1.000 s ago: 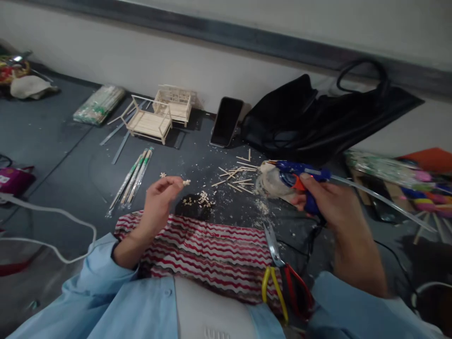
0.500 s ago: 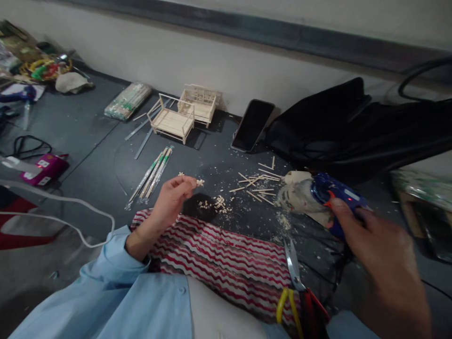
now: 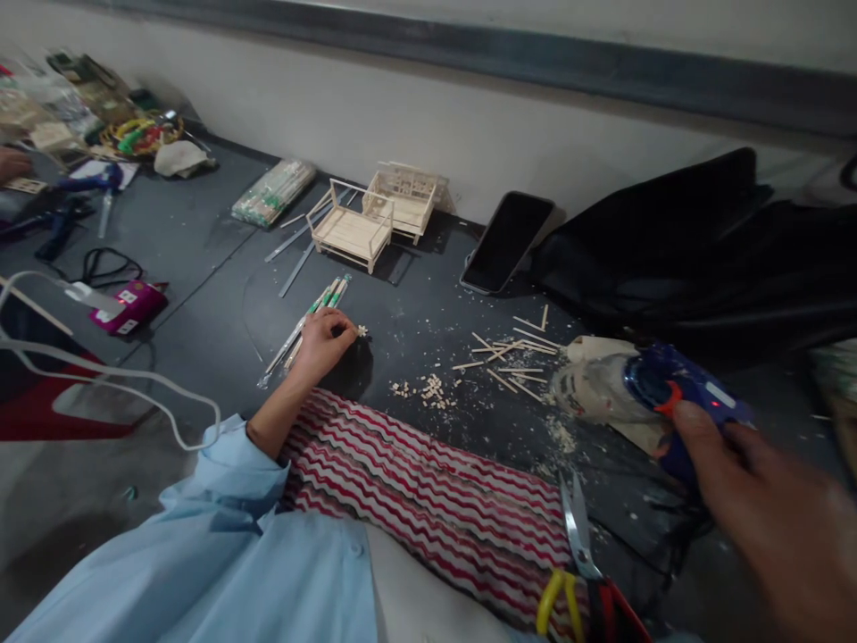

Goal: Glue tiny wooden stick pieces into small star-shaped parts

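My left hand (image 3: 326,344) is low over the table, thumb and fingers pinched at a tiny flower-shaped wooden piece (image 3: 362,331). Whether the piece also rests on the tabletop is hard to tell. Under that hand lie plastic-wrapped sticks (image 3: 287,344), partly covered. My right hand (image 3: 769,500), blurred, is wrapped round a blue hot glue gun (image 3: 703,388) with an orange trigger and a lit red light. The gun's front points into a cloudy plastic bottle-like holder (image 3: 589,388). Between the hands are small cut wood bits (image 3: 434,389) and thin loose sticks (image 3: 526,348).
Two miniature wooden furniture frames (image 3: 353,234) stand by the wall, near a phone (image 3: 509,241) and a stick bundle (image 3: 274,192). Scissors (image 3: 579,527) lie beside a striped cloth (image 3: 428,500). A purple power socket (image 3: 130,308) is left; a co-worker's hand (image 3: 13,163) shows farther left.
My left hand has moved left and away from me with the small piece, towards a similar one on the table. My right hand stays on the glue gun. The view has shifted left.
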`<control>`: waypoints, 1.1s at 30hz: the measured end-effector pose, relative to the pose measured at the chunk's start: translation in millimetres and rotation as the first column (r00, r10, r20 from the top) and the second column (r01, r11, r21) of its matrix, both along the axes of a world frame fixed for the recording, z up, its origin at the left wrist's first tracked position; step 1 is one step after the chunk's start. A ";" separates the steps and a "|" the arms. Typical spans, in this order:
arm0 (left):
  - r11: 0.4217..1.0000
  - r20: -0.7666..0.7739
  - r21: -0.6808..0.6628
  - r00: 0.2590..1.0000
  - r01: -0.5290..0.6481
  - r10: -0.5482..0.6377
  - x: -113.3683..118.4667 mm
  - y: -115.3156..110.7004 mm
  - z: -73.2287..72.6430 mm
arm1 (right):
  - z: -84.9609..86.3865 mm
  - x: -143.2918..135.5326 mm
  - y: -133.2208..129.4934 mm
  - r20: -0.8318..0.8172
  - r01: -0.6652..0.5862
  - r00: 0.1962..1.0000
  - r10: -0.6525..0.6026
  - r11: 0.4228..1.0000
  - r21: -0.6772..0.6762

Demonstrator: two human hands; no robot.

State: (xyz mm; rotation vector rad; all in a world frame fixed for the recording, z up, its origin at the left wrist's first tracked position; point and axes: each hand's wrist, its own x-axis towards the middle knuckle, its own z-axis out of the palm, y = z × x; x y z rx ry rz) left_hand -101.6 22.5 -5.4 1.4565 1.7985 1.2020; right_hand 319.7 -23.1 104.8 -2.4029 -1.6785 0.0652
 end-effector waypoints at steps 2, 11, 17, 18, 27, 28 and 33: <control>1.000 0.108 0.000 0.994 0.014 -0.014 3.1 -3.2 5.1 | 2.6 -4.8 -0.5 -0.040 0.101 0.994 -0.105 0.991 -0.089; 0.986 0.728 -0.131 0.685 0.102 0.026 47.8 -38.9 35.9 | 13.5 -34.2 -26.8 0.032 0.192 0.977 -0.212 0.933 0.303; 0.968 0.727 -0.151 0.686 0.202 -0.030 76.6 -56.4 39.3 | -5.5 -132.4 -50.1 -0.260 -0.281 0.886 0.384 0.891 0.357; 0.967 0.726 -0.152 0.687 0.203 -0.030 79.1 -57.6 39.4 | -14.4 -147.2 -47.3 -0.339 -0.376 0.810 0.478 0.868 0.325; 0.973 0.806 -0.139 0.593 0.186 0.002 82.4 -56.4 33.5 | -68.0 -189.1 -1.7 -0.608 -0.435 0.641 0.469 0.874 0.216; 0.973 0.803 -0.134 0.597 0.187 -0.004 82.3 -56.1 32.4 | -71.0 -190.6 1.6 -0.678 -0.441 0.585 0.445 0.876 0.194; 0.982 0.732 -0.120 0.681 0.142 -0.009 80.7 -54.9 28.9 | -76.8 -199.0 8.6 -0.921 -0.397 0.303 0.243 0.911 0.110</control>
